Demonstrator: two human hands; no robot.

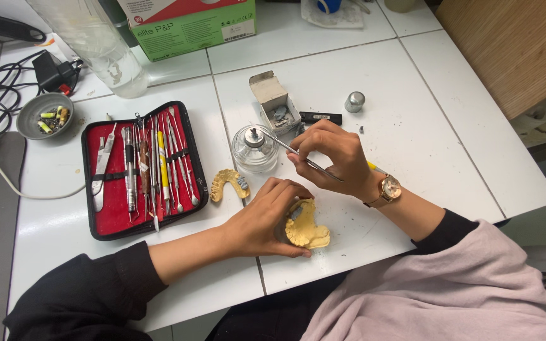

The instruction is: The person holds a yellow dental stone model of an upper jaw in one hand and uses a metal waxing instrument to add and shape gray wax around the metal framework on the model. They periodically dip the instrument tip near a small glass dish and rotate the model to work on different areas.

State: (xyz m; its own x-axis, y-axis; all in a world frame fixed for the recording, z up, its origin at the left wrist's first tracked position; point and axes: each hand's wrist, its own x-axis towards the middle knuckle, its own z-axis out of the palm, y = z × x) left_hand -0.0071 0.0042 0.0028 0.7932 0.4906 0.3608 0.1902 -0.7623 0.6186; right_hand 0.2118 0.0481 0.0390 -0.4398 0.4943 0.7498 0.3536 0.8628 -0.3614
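My left hand (261,218) grips a yellow plaster dental cast (306,228) that rests on the white tiled table (412,126). My right hand (333,155), with a wristwatch, holds a thin metal instrument (298,155). The instrument's tip reaches to the top of a small glass burner (254,148). A second yellow dental cast (227,183) lies on the table just left of my left hand.
An open red-lined case of metal dental tools (141,169) lies at the left. Behind are a small open cardboard box (274,101), a metal cap (354,101), a grey bowl of small bits (44,114), a clear bottle (105,53), a green box (191,25) and black cables (1,82).
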